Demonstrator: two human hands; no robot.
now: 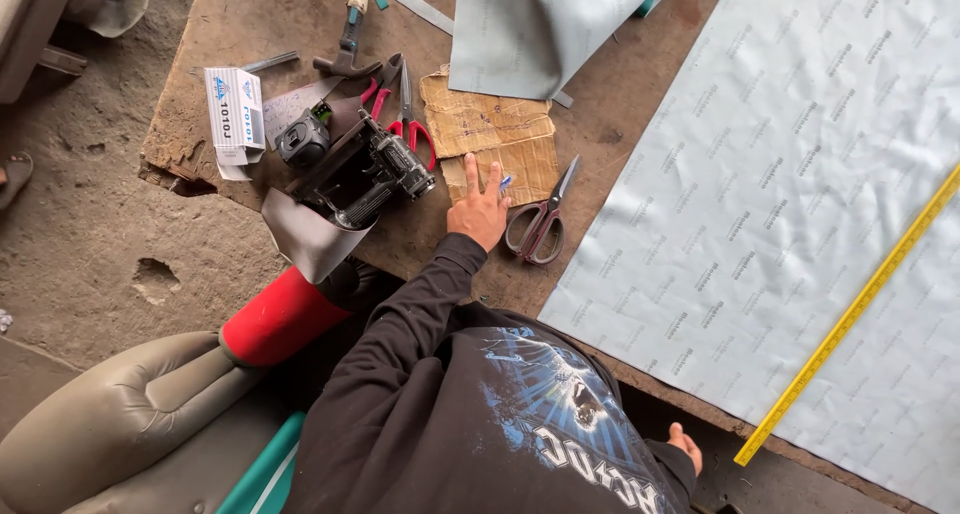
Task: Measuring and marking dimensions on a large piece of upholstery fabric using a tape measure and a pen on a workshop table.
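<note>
A worn brown board serves as the surface (250,14), laid over a dusty concrete floor (90,234). Left of the hands lie a small white box (234,114), a black staple gun (375,169) and red-handled pliers (408,124). The left hand (480,209) rests flat, fingers spread, on torn cardboard (490,134), gripping nothing, just beside grey-handled scissors (540,224). The right hand (686,446) hangs loose and empty, near the pale vinyl sheet (760,194) and yellow ruler (850,314).
</note>
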